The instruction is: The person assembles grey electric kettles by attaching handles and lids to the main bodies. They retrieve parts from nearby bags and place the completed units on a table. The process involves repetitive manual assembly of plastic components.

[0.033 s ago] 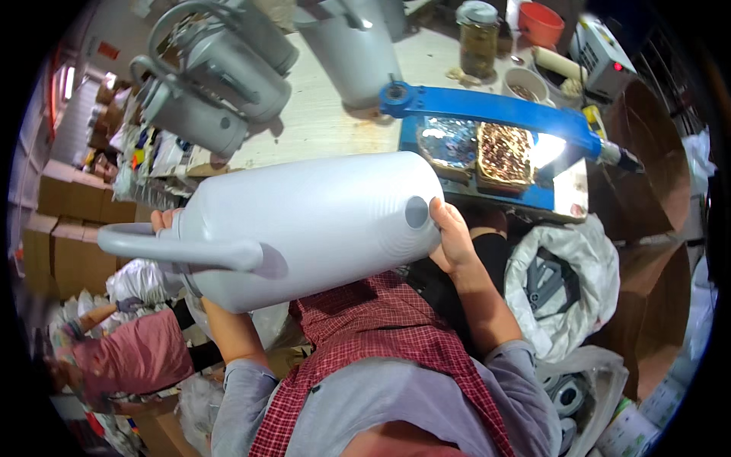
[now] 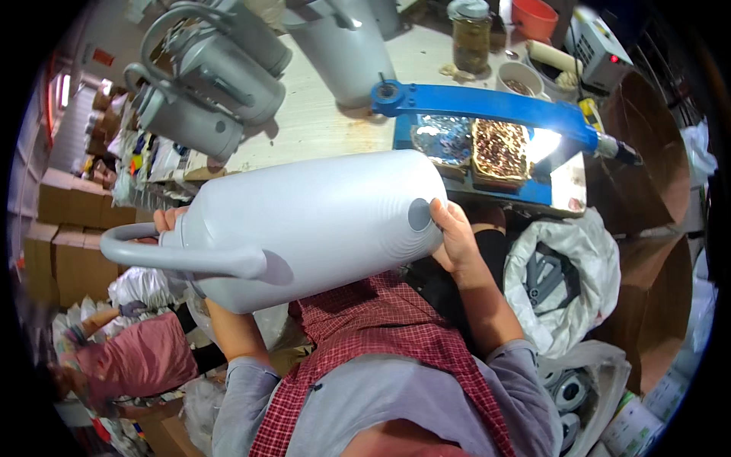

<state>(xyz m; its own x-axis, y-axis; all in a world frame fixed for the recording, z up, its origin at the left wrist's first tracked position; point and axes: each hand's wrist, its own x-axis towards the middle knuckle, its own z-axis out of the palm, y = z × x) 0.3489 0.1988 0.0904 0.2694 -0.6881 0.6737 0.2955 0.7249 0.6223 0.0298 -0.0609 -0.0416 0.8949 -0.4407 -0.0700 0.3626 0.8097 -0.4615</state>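
Note:
I hold a large pale grey plastic jug (image 2: 320,221) sideways in front of my body. It has a loop handle (image 2: 183,260) at its left end and a darker grey round spot near its right end. My left hand (image 2: 169,218) grips the narrow left end; only some fingertips show, the rest is behind the jug. At the base end, my right hand (image 2: 459,236) supports the jug, its thumb close to the round spot and its other fingers partly hidden.
A blue arm fixture (image 2: 487,107) stands on the table beyond, with a box of shiny copper-coloured pieces (image 2: 499,152). More grey jugs (image 2: 228,80) stand far left. A white sack of grey parts (image 2: 594,293) is at right. Another person (image 2: 141,350) is at lower left.
The background has shifted slightly left in view. The jug sits a few pixels farther right, still in both hands.

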